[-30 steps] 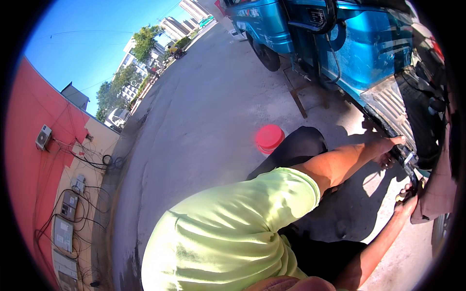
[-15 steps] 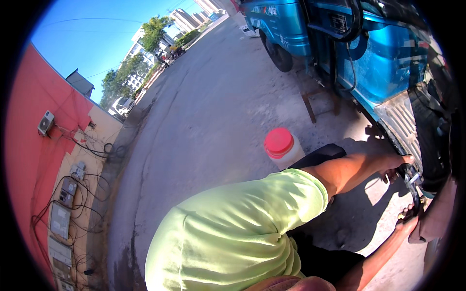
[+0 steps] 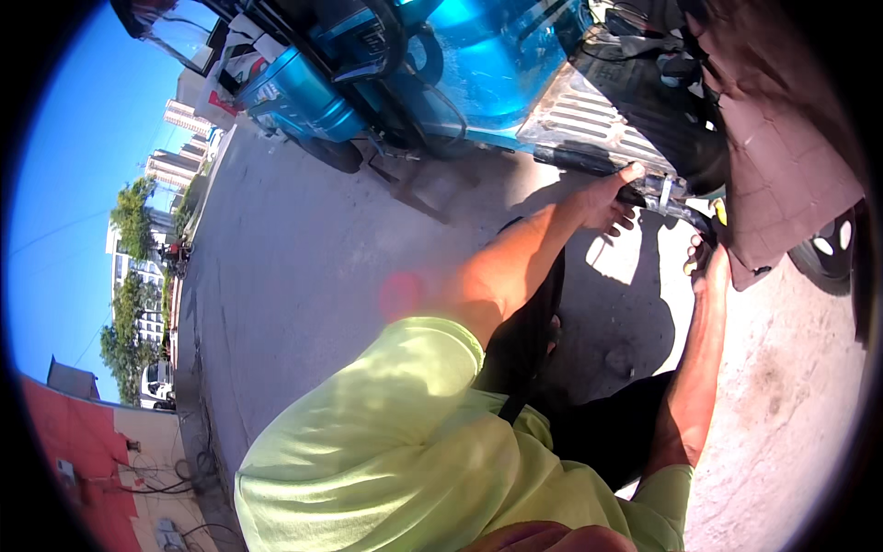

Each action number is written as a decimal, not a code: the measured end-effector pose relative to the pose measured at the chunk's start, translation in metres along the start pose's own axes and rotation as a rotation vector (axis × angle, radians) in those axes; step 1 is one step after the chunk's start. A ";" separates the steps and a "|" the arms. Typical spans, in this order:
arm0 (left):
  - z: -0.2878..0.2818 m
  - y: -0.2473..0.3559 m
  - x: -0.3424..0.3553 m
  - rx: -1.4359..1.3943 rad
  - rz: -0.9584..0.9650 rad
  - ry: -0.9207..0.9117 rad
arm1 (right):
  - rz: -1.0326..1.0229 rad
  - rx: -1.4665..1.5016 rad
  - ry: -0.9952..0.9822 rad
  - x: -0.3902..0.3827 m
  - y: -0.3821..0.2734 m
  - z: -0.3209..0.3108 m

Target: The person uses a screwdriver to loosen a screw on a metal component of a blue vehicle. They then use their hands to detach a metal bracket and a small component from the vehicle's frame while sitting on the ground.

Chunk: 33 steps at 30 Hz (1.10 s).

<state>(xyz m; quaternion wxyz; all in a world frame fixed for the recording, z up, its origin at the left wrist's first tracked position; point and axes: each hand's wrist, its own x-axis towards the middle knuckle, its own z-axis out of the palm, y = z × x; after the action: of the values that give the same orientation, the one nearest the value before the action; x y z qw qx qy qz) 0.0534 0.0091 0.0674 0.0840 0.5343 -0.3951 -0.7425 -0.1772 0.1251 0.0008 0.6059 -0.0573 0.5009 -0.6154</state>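
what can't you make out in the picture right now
All in the head view:
Left hand: its palm, hidden by the back of the hand.
Right hand: its exact hold by the black bar, small and shadowed.
Red round thing: blurred.
Wheel: partly hidden by the brown cover.

The person wears a pale yellow-green T-shirt [image 3: 405,451], its thin cloth gathered in soft folds along the body. The loose left sleeve [image 3: 414,359] is short, with a plain stitched hem. Black trousers [image 3: 612,428] cover the legs. Left hand [image 3: 607,204] and right hand [image 3: 713,267] are bare.
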 end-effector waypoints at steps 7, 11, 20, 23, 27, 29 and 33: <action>-0.008 -0.005 0.030 -0.010 0.096 0.027 | 0.016 -0.046 0.091 -0.016 -0.021 0.011; 0.011 -0.010 0.011 -0.075 0.132 0.104 | -0.062 -0.057 0.152 -0.032 -0.019 0.012; 0.033 -0.010 -0.009 -0.264 0.081 0.157 | -0.087 -0.096 0.330 -0.062 -0.045 0.030; 0.037 -0.005 -0.009 -0.307 0.056 0.140 | -0.054 -0.105 0.292 -0.055 -0.045 0.030; 0.026 -0.009 0.005 -0.248 0.087 0.063 | -0.032 -0.101 0.294 -0.055 -0.050 0.031; 0.018 -0.010 0.007 -0.223 0.113 0.019 | -0.039 -0.103 0.298 -0.057 -0.051 0.034; 0.013 -0.011 0.016 -0.222 0.097 0.034 | -0.109 -0.149 0.307 -0.056 -0.050 0.033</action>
<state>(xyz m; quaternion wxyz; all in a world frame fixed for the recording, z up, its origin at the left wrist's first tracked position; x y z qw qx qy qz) 0.0387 0.0136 0.0498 0.1848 0.5144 -0.3345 -0.7677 -0.1746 0.1404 0.0813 0.4822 -0.0344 0.6279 -0.6100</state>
